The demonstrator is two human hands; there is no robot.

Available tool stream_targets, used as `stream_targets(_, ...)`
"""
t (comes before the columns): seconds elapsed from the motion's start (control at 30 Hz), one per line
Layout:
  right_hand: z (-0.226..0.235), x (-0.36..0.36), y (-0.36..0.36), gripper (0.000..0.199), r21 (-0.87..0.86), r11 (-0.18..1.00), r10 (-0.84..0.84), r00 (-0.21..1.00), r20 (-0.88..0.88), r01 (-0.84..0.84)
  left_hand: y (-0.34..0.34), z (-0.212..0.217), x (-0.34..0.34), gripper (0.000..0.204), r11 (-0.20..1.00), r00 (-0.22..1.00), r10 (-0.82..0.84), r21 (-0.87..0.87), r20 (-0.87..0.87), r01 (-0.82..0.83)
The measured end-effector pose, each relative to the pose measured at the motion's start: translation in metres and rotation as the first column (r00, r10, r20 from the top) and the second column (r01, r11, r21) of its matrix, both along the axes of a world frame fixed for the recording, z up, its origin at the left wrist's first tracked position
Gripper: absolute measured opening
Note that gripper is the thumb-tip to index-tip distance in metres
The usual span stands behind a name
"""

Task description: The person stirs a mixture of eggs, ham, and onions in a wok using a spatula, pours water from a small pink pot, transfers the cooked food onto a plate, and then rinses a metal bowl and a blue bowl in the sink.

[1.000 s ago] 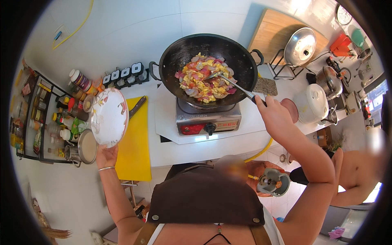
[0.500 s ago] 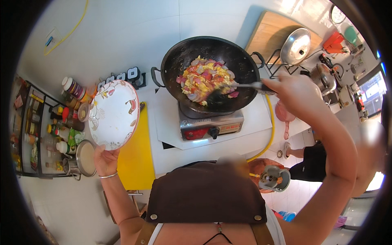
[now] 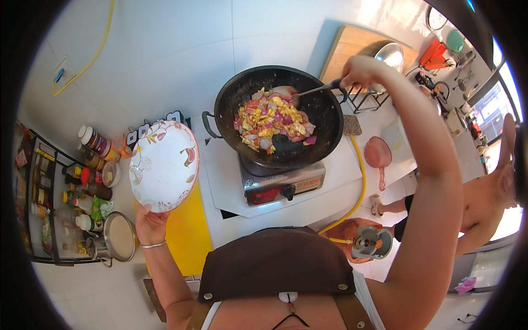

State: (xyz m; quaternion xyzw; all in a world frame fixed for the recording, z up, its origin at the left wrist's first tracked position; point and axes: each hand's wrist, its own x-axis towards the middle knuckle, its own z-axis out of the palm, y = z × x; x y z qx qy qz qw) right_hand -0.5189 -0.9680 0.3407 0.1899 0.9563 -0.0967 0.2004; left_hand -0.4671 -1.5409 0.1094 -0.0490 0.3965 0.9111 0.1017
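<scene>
Holding a plate (image 3: 164,165) up in my left hand (image 3: 149,223), I keep its lower rim pinched in my grip, the plate tilted so its white face with red and green flower marks shows to the camera. It hangs above the yellow board (image 3: 187,236) on the desk (image 3: 165,71), just left of the stove (image 3: 280,184). My right hand (image 3: 360,70) is clenched around the handle of a spatula (image 3: 314,89), whose blade reaches down into the wok (image 3: 278,121) and touches the far side of the food (image 3: 270,118), a heap of yellow egg with red and pink pieces that lies in the left and middle of the pan. The wok sits on the stove, one loop handle pointing toward the plate. A yellow hose (image 3: 357,181) runs from the stove's right side down to a gas bottle (image 3: 369,242) near the floor. Left of the plate stand jars and bottles (image 3: 91,181) on a wire rack, and below them a steel pot (image 3: 118,236) with pale contents. Behind my right hand a wooden board (image 3: 352,47) leans against the wall with a metal lid (image 3: 391,55) beside it. A pink ladle (image 3: 378,157) lies on the desk to the right of the stove. Another person (image 3: 484,203) sits at the right edge.
</scene>
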Motion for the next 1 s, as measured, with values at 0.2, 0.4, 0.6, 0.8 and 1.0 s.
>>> stream_targets(0.2,0.022,-0.007,-0.030,0.032,0.165,0.913,0.400,0.897,-0.185,-0.373,0.009,0.020,0.010,0.054,0.994,0.995,0.093,-0.062,0.033,-0.091)
stream_targets(0.4,0.007,-0.028,-0.051,0.031,0.470,0.808,0.526,0.795,-0.302,-0.356,0.018,0.025,-0.003,0.051,0.997,1.000,0.031,-0.066,0.005,-0.030)
stream_targets(0.6,0.043,0.011,-0.108,0.033,0.542,0.667,0.686,0.705,-0.179,-0.511,0.024,0.029,0.000,0.047,0.998,0.998,0.049,-0.043,0.028,-0.047)
stream_targets(0.8,0.076,-0.018,-0.068,0.024,0.652,0.703,0.254,0.957,0.142,-0.283,0.031,0.026,-0.006,0.045,1.000,1.000,-0.021,-0.012,0.013,0.021)
stream_targets(1.0,0.051,-0.017,-0.084,0.016,0.285,0.902,0.349,0.936,-0.036,-0.325,0.023,0.020,-0.008,0.050,0.994,0.994,-0.110,0.027,-0.016,0.111)
